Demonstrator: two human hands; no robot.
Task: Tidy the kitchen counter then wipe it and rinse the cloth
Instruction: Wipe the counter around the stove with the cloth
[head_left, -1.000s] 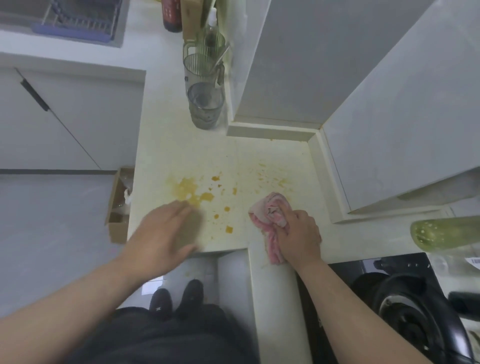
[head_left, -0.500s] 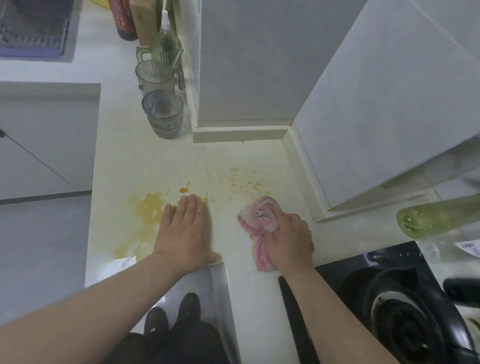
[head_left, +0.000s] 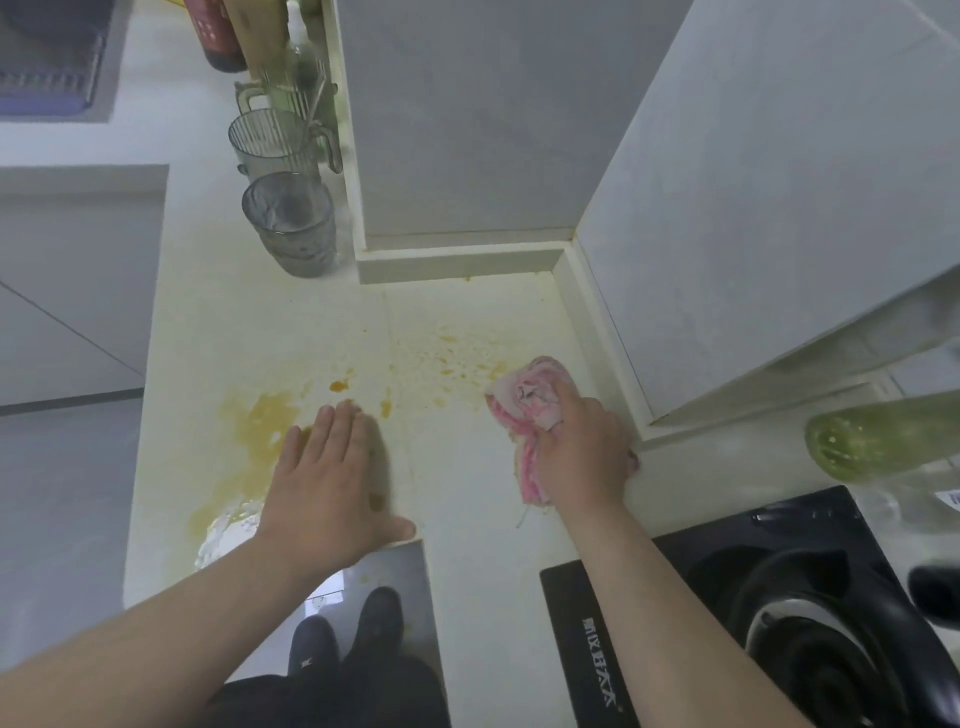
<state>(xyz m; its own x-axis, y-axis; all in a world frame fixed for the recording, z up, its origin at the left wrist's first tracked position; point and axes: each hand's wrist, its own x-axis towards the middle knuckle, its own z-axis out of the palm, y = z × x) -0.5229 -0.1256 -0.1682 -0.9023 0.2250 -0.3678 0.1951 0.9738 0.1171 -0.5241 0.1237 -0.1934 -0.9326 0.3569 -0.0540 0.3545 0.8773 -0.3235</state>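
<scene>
A view from above onto a pale kitchen counter (head_left: 249, 332), seen from the person's own head. The right hand (head_left: 584, 454) presses down on a bunched pink-and-white cloth (head_left: 527, 402), its fingers curled over the top of the wad. The cloth lies on the counter near the inside corner where two grey-white walls meet, with part of it sticking out past the fingers toward the wall and a strip trailing back beside the wrist.

The left hand (head_left: 332, 480) lies flat on the counter, palm down, fingers straight and close together, thumb spread out to the side — it holds nothing. It rests at the right edge of a smeared yellow-orange spill (head_left: 260, 431), and smaller orange spots (head_left: 452, 364) dot the surface between the two hands.

Farther back, against the wall, stand a grey ribbed glass (head_left: 291, 223) and behind it a clear measuring jug (head_left: 270, 140). At lower right sits a black gas hob (head_left: 800, 613) with one burner showing. A blurred green bottle (head_left: 872, 441) juts in from the right edge. The person's dark shoes (head_left: 343, 639) show on the floor below the counter's cut-out edge.
</scene>
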